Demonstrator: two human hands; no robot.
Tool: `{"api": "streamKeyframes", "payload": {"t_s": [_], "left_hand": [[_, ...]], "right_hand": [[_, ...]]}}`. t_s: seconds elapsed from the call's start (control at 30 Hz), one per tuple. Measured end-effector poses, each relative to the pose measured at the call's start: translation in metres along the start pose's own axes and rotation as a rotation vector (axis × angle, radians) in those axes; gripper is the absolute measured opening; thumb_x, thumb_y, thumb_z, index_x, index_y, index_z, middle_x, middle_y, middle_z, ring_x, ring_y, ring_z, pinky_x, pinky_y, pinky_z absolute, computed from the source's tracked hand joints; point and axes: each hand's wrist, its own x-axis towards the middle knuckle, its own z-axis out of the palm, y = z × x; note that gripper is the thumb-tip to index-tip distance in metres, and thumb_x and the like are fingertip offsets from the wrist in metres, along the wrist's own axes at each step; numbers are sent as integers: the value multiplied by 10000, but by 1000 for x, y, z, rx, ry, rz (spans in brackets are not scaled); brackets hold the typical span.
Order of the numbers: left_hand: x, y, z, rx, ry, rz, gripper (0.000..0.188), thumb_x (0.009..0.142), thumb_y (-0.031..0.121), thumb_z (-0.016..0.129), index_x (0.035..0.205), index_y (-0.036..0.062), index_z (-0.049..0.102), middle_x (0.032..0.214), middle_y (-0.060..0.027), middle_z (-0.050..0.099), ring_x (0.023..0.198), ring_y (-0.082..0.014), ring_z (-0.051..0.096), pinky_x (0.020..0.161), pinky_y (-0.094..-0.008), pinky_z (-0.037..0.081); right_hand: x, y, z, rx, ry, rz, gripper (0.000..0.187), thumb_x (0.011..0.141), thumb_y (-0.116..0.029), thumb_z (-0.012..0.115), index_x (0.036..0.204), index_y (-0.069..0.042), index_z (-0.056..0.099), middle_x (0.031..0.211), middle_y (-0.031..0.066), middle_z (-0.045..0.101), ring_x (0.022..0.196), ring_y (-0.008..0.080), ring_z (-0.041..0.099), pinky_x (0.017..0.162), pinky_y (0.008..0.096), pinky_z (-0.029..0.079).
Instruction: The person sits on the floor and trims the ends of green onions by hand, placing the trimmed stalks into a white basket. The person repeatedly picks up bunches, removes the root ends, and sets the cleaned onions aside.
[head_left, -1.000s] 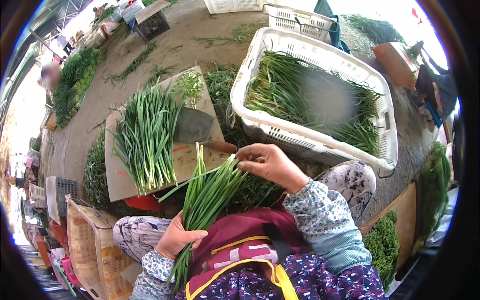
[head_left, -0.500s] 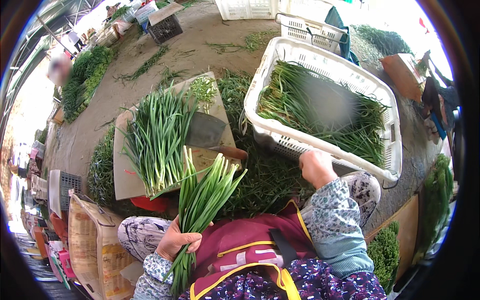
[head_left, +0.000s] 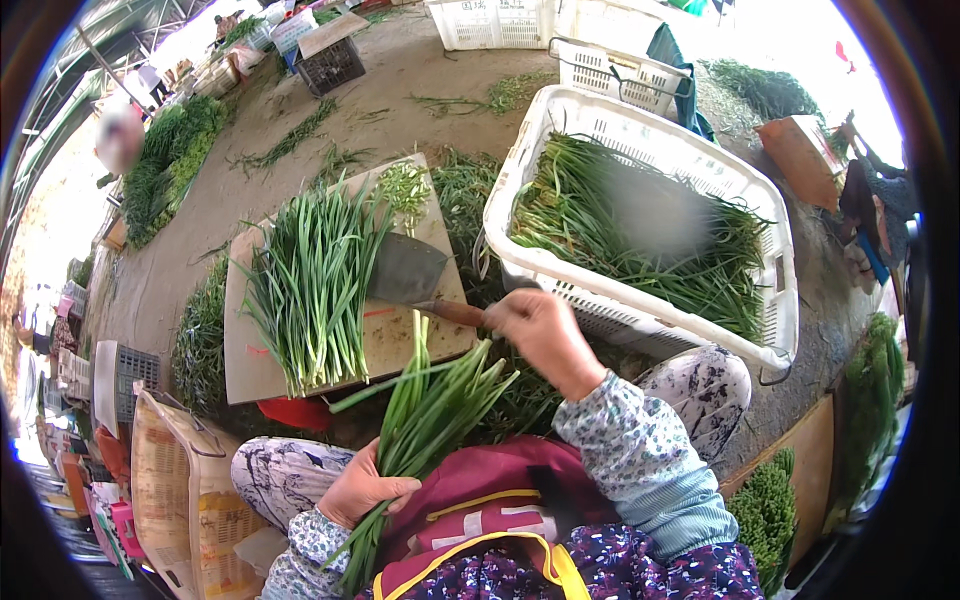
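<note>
My left hand (head_left: 368, 487) is closed round a bunch of garlic chives (head_left: 425, 425) over my lap, its pale stem ends pointing up and away from me. One leaf sticks out sideways from the bunch. My right hand (head_left: 545, 335), smeared by motion, hovers beside the stem ends and the end of a cleaver's wooden handle (head_left: 455, 312); its fingers are bent, and whether they hold anything is unclear. The cleaver's dark blade (head_left: 408, 268) lies flat on a board (head_left: 245, 345). A large pile of chives (head_left: 318, 280) rests left of the blade, with trimmings (head_left: 404, 195) behind it.
A white crate (head_left: 640, 275) full of chives stands at my right, with more white crates (head_left: 495, 25) beyond. Scattered greens (head_left: 510, 390) cover the ground between board and crate. A yellowish crate (head_left: 165, 480) sits at my left. Green bundles (head_left: 175, 150) lie far left.
My right hand has moved left from the near side of the white crate to the stem ends and cleaver handle. The bunch in my left hand has shifted slightly right and down.
</note>
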Motion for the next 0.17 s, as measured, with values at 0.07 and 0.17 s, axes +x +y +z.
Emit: {"api": "streamKeyframes", "payload": {"t_s": [0.07,0.17], "left_hand": [[0,-2,-6,-50,-34,33,633,822,-103,650,1398,68,449,1079,-164,650,503,-143,531,434,-261,401],[-3,4,-11,-125,-24,73,618,837,-68,678,1392,93,462,1149,-186,642,520,-147,543,444,-266,421]], "right_hand": [[22,44,-12,123,204,3,277,940,-200,678,794,36,681,682,10,604,641,59,486,573,258,430],[26,59,-49,-371,-4,104,296,893,-247,729,784,27,707,608,78,654,530,129,549,526,315,444]]}}
